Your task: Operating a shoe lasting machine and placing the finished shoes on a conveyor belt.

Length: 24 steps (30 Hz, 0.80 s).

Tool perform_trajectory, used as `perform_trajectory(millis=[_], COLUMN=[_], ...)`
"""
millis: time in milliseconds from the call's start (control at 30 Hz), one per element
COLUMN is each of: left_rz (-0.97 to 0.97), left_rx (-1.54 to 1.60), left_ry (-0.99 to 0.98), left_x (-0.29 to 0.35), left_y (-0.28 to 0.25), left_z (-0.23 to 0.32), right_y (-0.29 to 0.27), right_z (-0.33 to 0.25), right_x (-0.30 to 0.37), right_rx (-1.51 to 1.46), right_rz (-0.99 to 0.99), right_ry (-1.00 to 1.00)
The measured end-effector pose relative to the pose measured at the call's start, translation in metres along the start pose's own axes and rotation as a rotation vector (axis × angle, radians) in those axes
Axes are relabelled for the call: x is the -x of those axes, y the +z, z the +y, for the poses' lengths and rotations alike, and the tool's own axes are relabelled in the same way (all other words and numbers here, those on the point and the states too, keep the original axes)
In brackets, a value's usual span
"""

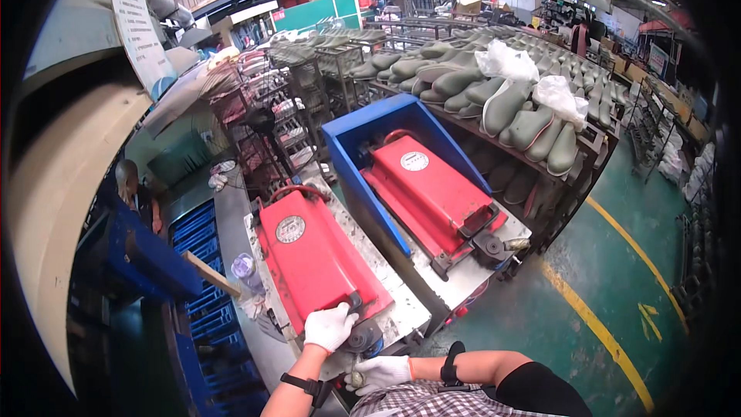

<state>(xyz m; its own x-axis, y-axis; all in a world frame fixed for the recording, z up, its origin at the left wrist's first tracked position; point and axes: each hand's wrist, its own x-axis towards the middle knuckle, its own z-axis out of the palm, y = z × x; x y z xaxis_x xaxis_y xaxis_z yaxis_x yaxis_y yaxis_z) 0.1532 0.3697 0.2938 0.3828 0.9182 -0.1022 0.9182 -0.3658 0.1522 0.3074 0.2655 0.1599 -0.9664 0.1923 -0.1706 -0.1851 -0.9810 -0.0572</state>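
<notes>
My left hand (330, 327), in a white knit glove, is closed on the black handle (352, 300) at the near end of a red machine cover (318, 249). The cover lies lowered on a pale worktop. Lower and to the right, my right hand (380, 373), gloved the same way, has its fingers curled around a round, brass-looking knob (356, 378) in front of my checked apron. A black round part (363, 335) sits between the two hands at the machine's front corner. Whatever lies under the cover is hidden.
A second red-covered machine (432, 193) stands to the right behind a blue guard (370, 185). Racks of grey-green shoes (525, 123) fill the back. At left are blue slatted rollers (204, 262), a purple-lidded cup (243, 266) and another person (143, 193).
</notes>
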Motion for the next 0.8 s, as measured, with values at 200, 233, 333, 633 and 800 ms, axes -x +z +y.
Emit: perform_trajectory(millis=[200, 233, 333, 633, 800], left_rz=[0.063, 0.041, 0.161, 1.595, 1.867], left_rx=[-0.015, -0.022, 0.069, 0.411, 0.440], left_ry=[0.013, 0.015, 0.017, 0.460, 0.263], left_x=[-0.008, -0.010, -0.009, 0.083, 0.112], left_y=[0.002, 0.000, 0.010, -0.256, -0.262], left_z=[0.000, 0.003, 0.001, 0.108, 0.110], right_y=[-0.004, -0.004, 0.002, 0.300, 0.378], right_z=[-0.043, -0.056, -0.074, -0.112, -0.089], right_x=[0.069, 0.093, 0.155, 0.304, 0.341], right_rx=[0.002, 0.106, 0.486, 1.640, 1.708], right_rz=[0.191, 0.232, 0.624, 0.786, -0.207], right_ry=[0.045, -0.072, -0.285, -2.303, -2.595])
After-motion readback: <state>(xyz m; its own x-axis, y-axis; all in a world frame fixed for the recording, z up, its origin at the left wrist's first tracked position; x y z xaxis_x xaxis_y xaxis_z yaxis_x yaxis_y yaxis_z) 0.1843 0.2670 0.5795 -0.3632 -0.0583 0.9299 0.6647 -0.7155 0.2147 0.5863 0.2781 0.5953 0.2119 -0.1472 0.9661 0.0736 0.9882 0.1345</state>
